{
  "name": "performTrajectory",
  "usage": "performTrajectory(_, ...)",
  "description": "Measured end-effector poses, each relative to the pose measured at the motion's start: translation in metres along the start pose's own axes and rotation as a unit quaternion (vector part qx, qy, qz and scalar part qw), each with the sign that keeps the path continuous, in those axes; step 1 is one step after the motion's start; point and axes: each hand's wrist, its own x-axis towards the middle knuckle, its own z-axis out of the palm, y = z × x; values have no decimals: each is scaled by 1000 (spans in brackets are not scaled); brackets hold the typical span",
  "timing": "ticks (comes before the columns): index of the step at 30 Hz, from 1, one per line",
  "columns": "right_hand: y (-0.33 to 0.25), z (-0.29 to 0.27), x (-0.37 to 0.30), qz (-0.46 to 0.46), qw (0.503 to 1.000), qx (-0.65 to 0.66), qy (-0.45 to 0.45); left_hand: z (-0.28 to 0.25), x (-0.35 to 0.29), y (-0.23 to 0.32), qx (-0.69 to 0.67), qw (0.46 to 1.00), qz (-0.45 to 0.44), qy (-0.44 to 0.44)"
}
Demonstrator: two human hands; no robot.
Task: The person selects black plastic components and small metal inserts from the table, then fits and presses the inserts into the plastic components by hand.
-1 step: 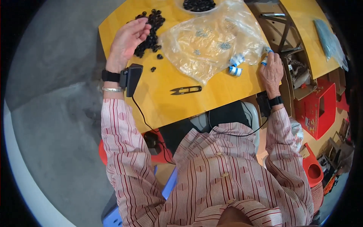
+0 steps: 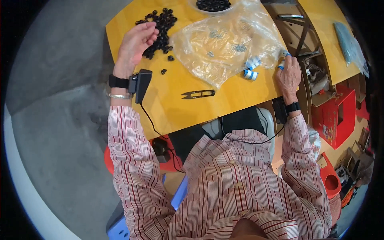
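My left hand (image 2: 136, 42) is over the table's left side, next to a loose pile of small black ring-like parts (image 2: 164, 34). Its fingers are curled together; anything between them is too small to make out. At the table's right edge, my right hand (image 2: 289, 76) has its fingers closed on a blue-and-white striped strip (image 2: 281, 65), partly hidden beneath them. More striped pieces (image 2: 251, 75) lie just left of that hand. A clear plastic bag (image 2: 208, 52) holding small bluish-grey bits is spread between my hands. Black thread snips (image 2: 199, 94) lie nearer me.
At the far side of the yellow table (image 2: 176, 108) stands a clear bowl (image 2: 215, 11) of black parts. Two loose black parts (image 2: 171, 58) sit apart from the pile. Cables trail from my wrist devices. Right of the table are a red box (image 2: 339, 116) and a bluish bag (image 2: 347, 44).
The table and its things appear shifted very slightly in the picture. Both hands stay in nearly the same places, with little visible movement of the fingers.
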Motion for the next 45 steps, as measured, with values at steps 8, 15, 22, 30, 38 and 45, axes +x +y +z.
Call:
performTrajectory(8, -4, 2, 0, 1, 999, -28, -16, -7, -33, -62, 429, 893, 111, 75)
performTrajectory(15, -2, 2, -1, -3, 999, -33, -14, 18, -26, -72, 493, 848, 112, 159)
performTrajectory(22, -2, 4, 0, -11, 999, -36, -10, 14, -18, -89, 547, 808, 134, 174)
performTrajectory(30, -1, 3, -1, -12, 1000, -21, -4, -7, -32, -84, 142, 986, 11, 91)
performTrajectory(38, -6, -1, 0, 5, 1000, -4, -17, -46, -52, -64, -314, 949, 23, -10)
performTrajectory(45, -4, 0, 0, -8, 1000, -15, -10, -53, -32, -70, -178, 980, 63, 65)
